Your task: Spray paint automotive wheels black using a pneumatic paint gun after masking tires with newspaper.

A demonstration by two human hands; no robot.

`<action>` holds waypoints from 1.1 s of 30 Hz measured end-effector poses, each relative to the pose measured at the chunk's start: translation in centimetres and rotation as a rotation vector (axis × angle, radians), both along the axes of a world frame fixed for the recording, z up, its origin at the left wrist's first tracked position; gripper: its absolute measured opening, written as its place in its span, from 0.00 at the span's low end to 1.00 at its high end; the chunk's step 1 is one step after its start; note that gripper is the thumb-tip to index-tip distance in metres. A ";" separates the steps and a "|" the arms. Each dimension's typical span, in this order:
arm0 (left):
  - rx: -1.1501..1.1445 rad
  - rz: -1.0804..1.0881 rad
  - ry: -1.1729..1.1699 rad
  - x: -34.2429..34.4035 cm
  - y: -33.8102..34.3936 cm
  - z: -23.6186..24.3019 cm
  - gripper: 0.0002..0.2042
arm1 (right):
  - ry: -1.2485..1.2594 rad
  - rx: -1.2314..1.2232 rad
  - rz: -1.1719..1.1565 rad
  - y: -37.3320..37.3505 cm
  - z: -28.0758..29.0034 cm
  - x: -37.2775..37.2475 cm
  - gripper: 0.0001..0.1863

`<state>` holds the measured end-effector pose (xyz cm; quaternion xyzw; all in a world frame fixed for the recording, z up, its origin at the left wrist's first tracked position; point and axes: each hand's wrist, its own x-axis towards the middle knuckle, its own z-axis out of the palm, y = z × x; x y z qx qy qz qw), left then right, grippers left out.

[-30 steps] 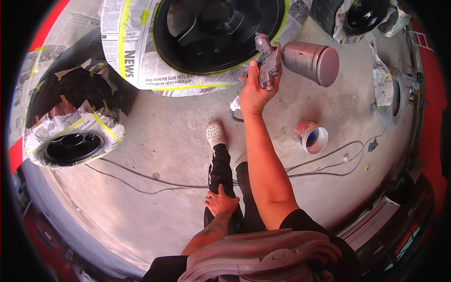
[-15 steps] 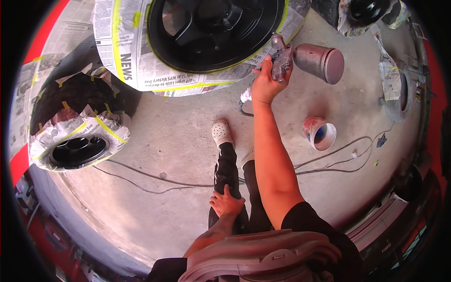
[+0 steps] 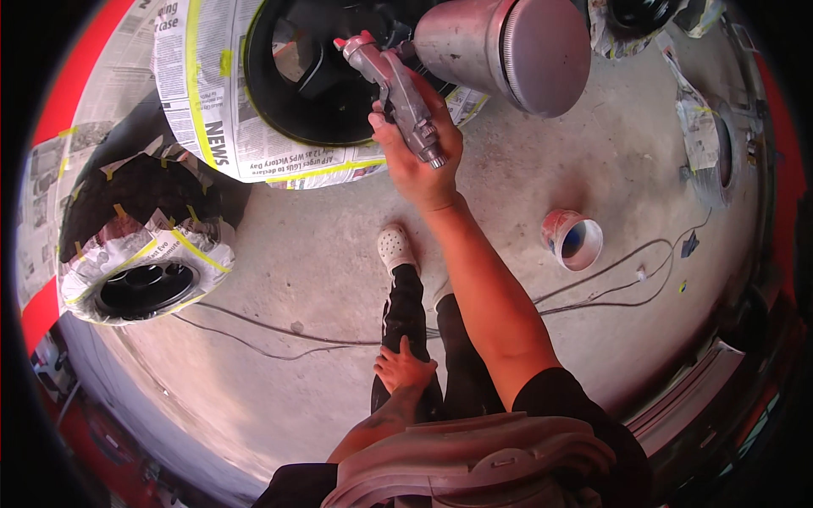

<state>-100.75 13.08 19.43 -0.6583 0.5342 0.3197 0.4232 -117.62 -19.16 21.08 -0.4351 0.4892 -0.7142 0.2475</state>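
My right hand [image 3: 421, 157] is closed round the handle of a silver spray gun [image 3: 401, 102], raised over a black wheel [image 3: 296, 97]. The gun's large metal cup [image 3: 470, 42] sticks out to the right, and its nozzle points up-left, in front of the rim. Newspaper [image 3: 182, 102] and yellow tape mask the area round that wheel. Lower down, my left hand [image 3: 404, 366] rests on my left leg [image 3: 405, 305] in black trousers, its fingers spread over the cloth and holding nothing.
Another masked wheel [image 3: 144, 284] lies at left, more [image 3: 639, 13] at upper right and right. A white bucket [image 3: 580, 245] stands on the concrete floor [image 3: 305, 245], near hoses [image 3: 627, 296] and below a grey tyre [image 3: 716, 161]. Dark red bodywork [image 3: 703, 406] borders the lower right.
My right hand has brought the spray gun leftward and closer to the camera, so the cup looks much larger. My left hand stays on my leg.
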 end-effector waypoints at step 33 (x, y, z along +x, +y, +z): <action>-0.011 0.040 0.032 0.1 -1.6 0.3 0.40 | 0.565 0.420 -0.294 4.6 0.3 -7.2 0.30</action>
